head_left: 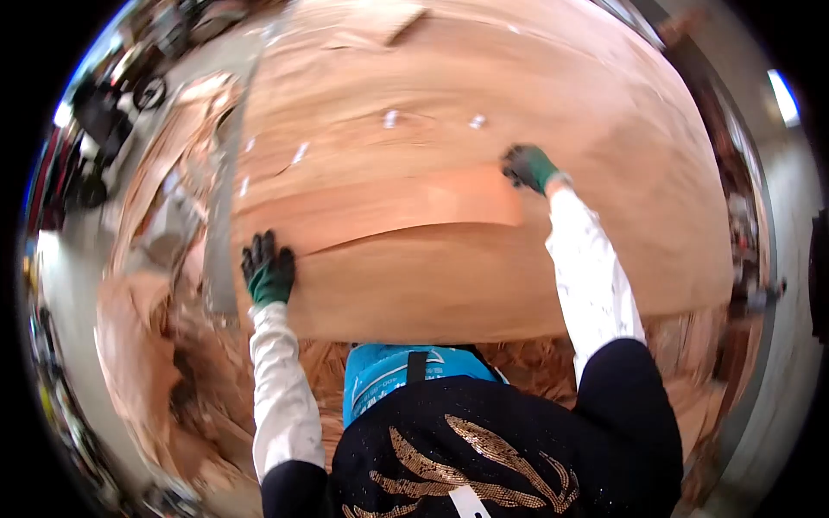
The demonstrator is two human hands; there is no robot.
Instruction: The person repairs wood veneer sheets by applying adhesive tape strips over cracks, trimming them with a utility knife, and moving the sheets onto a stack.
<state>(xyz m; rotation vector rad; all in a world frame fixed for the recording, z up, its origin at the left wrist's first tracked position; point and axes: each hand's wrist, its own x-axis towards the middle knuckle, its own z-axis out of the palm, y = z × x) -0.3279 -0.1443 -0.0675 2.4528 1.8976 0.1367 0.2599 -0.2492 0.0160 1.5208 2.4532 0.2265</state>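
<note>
A long orange-brown strip of wood veneer [389, 207] lies across a large, paler veneer sheet [432, 285]. My left hand [269, 269], in a green glove with dark fingers, rests flat at the strip's lower left end, fingers spread. At the strip's upper right corner is my right hand [528, 168], gloved the same way. Its fingers are curled in and seem closed on that corner, though blur hides the exact contact. Small white patches [390, 119] dot the sheet beyond the strip, near some dark splits.
A loose veneer piece [380, 22] lies at the far end of the stack. Crumpled veneer scraps [138, 328] are heaped on the left and below the near edge. A scooter [99, 116] stands at far left. A blue printed apron or bag [389, 375] hangs at my waist.
</note>
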